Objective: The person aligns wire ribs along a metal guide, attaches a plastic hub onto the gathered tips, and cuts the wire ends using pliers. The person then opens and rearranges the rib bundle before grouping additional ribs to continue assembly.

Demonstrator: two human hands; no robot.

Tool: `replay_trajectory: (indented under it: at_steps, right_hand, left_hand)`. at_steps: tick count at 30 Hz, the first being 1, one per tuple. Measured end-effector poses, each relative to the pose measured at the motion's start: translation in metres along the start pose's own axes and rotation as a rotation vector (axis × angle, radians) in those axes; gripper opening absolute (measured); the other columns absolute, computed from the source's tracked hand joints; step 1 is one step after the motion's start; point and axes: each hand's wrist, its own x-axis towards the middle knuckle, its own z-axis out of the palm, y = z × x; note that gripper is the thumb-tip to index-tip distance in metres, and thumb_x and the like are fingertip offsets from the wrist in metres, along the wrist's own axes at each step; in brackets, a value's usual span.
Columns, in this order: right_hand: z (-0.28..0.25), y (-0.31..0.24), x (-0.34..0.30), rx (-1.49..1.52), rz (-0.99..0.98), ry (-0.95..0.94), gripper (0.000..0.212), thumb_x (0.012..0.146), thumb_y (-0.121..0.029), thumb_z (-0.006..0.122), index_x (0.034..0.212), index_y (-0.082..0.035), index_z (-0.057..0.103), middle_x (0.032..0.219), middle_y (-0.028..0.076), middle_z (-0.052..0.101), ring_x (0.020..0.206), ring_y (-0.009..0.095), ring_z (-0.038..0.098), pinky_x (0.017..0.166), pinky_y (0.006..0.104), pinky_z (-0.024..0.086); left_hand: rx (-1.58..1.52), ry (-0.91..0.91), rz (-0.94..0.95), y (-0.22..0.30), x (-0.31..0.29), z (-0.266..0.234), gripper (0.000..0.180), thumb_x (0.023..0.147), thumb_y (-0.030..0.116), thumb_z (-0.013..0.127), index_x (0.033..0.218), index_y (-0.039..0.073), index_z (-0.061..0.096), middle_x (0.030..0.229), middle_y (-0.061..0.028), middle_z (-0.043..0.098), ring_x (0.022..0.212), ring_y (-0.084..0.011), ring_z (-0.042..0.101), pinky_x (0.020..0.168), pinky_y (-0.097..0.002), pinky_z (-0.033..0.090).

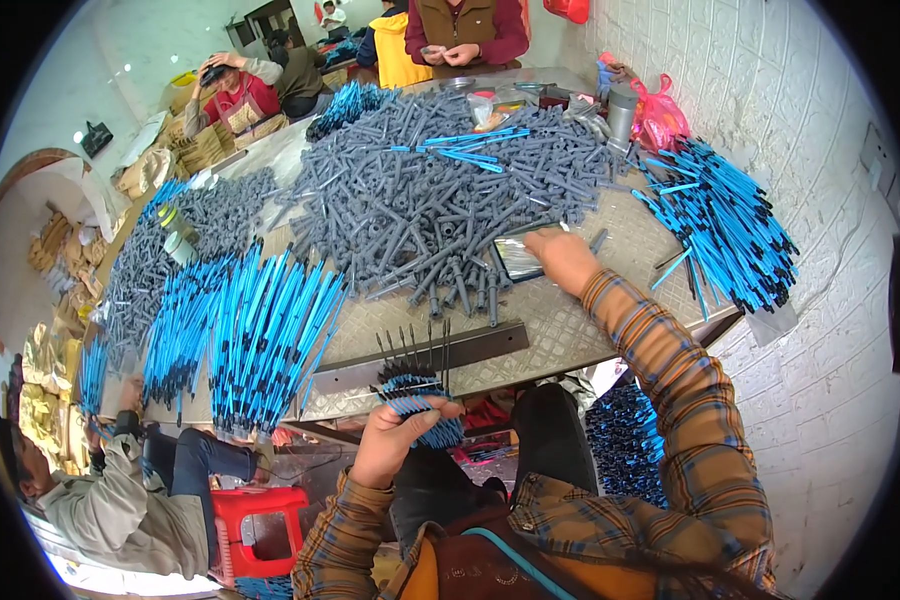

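My left hand (406, 428), just off the table's near edge, is closed around a bundle of blue sticks (440, 428) with thin black rods standing up out of it. A thin pale length lies across the bundle's top. To the right, my right hand (564, 260) reaches over a small dark tray (505, 268) of thin silvery pins. Its fingers are bent down and together at the tray's edge; their tips are partly hidden, so what they hold is not visible. Behind the tray lies a big heap of grey plastic tubes (410, 190).
Long metal bar (470, 350) along the near edge. Blue black-tipped sticks lie in piles left (270, 340) and right (730, 230). Metal cylinder (622, 112) and pink bag (660, 115) stand far right. A co-worker (130, 500) sits left near a red stool (260, 525); another person (465, 40) stands opposite.
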Motion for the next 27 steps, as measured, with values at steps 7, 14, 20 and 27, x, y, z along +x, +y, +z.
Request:
replay_trajectory:
  at_steps: [7, 14, 20, 27]
  right_hand:
    - [-0.004, -0.007, -0.002, 0.011, 0.027, 0.048, 0.022, 0.073, -0.004, 0.051, 0.094, -0.009, 0.053, 0.086, 0.012, 0.054, 0.084, 0.032, 0.056, 0.068, 0.0410, 0.047]
    - [-0.041, -0.053, -0.035, 0.192, -0.108, 0.224, 0.014, 0.079, -0.009, 0.053, 0.092, -0.007, 0.057, 0.084, 0.012, 0.056, 0.079, 0.032, 0.055, 0.067, 0.0410, 0.046]
    - [-0.025, -0.055, -0.107, 0.830, 0.211, 0.259, 0.016, 0.085, -0.013, 0.055, 0.097, -0.002, 0.057, 0.088, 0.011, 0.059, 0.082, 0.025, 0.056, 0.072, 0.0312, 0.045]
    - [-0.003, -0.051, -0.117, 1.163, 0.392, 0.238, 0.016, 0.089, -0.012, 0.054, 0.100, -0.001, 0.055, 0.087, 0.000, 0.053, 0.078, 0.006, 0.049, 0.069, 0.0212, 0.042]
  left_hand:
    - [0.005, 0.016, -0.040, 0.003, -0.002, 0.001, 0.018, 0.085, 0.006, 0.055, 0.102, 0.001, 0.060, 0.096, -0.0161, 0.064, 0.093, -0.0260, 0.061, 0.081, -0.0369, 0.049]
    - [0.017, 0.016, -0.032, 0.004, -0.002, 0.001, 0.018, 0.084, 0.005, 0.055, 0.101, 0.001, 0.060, 0.096, -0.0165, 0.064, 0.094, -0.0277, 0.061, 0.081, -0.0382, 0.050]
    - [0.002, 0.062, -0.065, 0.003, -0.001, 0.004, 0.019, 0.082, 0.001, 0.055, 0.100, 0.001, 0.060, 0.095, -0.0177, 0.064, 0.093, -0.0305, 0.061, 0.083, -0.0407, 0.049]
    - [0.008, 0.089, -0.027, 0.004, 0.001, 0.004, 0.019, 0.077, -0.001, 0.057, 0.095, 0.001, 0.062, 0.091, -0.0190, 0.065, 0.091, -0.0328, 0.062, 0.084, -0.0434, 0.047]
